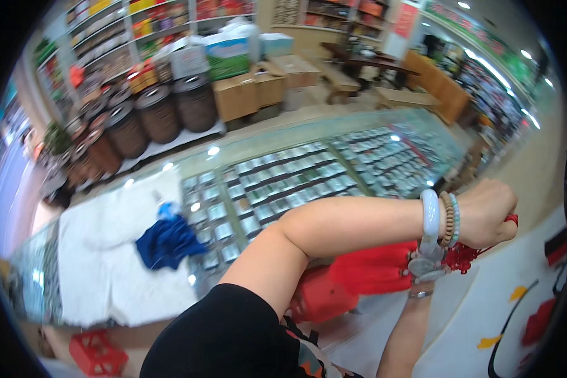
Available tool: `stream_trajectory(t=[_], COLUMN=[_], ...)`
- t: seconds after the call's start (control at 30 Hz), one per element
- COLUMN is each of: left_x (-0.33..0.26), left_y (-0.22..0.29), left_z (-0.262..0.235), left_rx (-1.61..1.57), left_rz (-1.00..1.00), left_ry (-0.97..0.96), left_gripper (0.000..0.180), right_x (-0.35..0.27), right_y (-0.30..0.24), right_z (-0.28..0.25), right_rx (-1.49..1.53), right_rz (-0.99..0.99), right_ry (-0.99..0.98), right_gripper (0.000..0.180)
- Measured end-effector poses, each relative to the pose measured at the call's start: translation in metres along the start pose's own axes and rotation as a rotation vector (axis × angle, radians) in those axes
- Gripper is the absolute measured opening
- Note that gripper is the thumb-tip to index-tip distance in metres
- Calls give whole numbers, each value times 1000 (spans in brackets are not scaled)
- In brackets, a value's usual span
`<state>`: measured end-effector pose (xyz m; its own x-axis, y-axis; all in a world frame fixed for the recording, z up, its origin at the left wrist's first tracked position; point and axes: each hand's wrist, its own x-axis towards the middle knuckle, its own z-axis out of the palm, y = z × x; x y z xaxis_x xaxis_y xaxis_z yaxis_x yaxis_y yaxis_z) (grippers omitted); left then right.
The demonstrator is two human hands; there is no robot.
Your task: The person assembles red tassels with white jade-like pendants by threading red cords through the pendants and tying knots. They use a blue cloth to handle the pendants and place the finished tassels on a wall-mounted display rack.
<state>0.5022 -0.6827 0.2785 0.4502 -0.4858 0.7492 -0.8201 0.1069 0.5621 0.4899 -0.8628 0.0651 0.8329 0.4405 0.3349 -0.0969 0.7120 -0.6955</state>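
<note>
- The left hand [485, 211] is clenched, apparently on a red cord [512, 219]; gripping it there would leave the rest of the ornament free.
- A red knot [461, 258] and pale, jade-like discs [427, 268] sit just below that wrist, with a red tassel [372, 269] stretching off to the left of the discs.
- From the lower edge the right forearm [403, 343] rises toward the discs. I cannot tell whether the right hand grips anything, because the ornament and the left wrist hide it.
- A lavender bangle [429, 217] and beaded bracelets [450, 219] circle the left wrist, clear of the fingers.
- Rows of small pieces lie under the glass-topped table [258, 146], presumably so they can be seen while protected.
- A white cloth [120, 252] covers its left end, perhaps to cushion the glass; a crumpled blue cloth [169, 242] rests on it.
</note>
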Motion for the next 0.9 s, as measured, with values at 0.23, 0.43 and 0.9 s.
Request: stream_trajectory(t=[0.23,0.43,0.9], left_x=[-168,-344,-698], left_y=[31,104,302], left_z=[-112,-206,-387], left_rx=[65,-150,45], left_rz=[-375,-696,-962], left_ry=[339,648,1159], left_gripper=[24,22,19], right_x=[-32,-46,127], right_y=[196,292,545], right_z=[138,197,399], right_rx=[635,897,-458], right_rz=[574,798,1399], right_ry=[-409,-290,-884], right_gripper=[107,108,52])
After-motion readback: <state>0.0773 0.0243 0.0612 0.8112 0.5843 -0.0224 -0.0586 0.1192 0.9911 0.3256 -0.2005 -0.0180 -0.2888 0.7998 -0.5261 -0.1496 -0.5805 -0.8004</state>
